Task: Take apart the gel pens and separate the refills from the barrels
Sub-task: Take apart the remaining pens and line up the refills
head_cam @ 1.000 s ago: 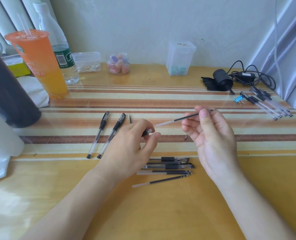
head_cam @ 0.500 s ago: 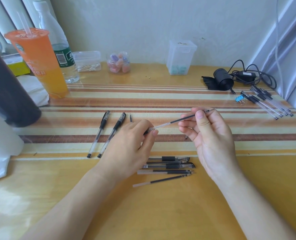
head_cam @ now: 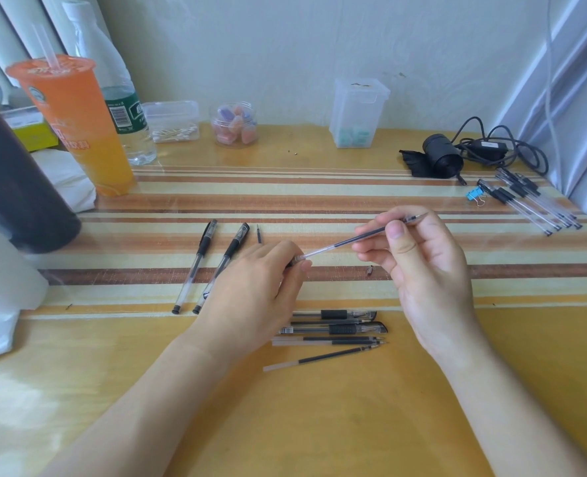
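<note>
Right hand pinches the refill, which slants toward two o'clock; left hand pinches its clear end.

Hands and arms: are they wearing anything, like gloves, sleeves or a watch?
No. The left hand and right hand are bare, with no gloves and no rings that show. The left forearm and right forearm are bare too, right to the picture's edge: no sleeves, watch or bracelet. The right thumbnail is short and unpainted.

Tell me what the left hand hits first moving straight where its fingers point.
Likely the refill, its clear end right by the left hand; the right hand holds it beyond. Depth unclear.
</note>
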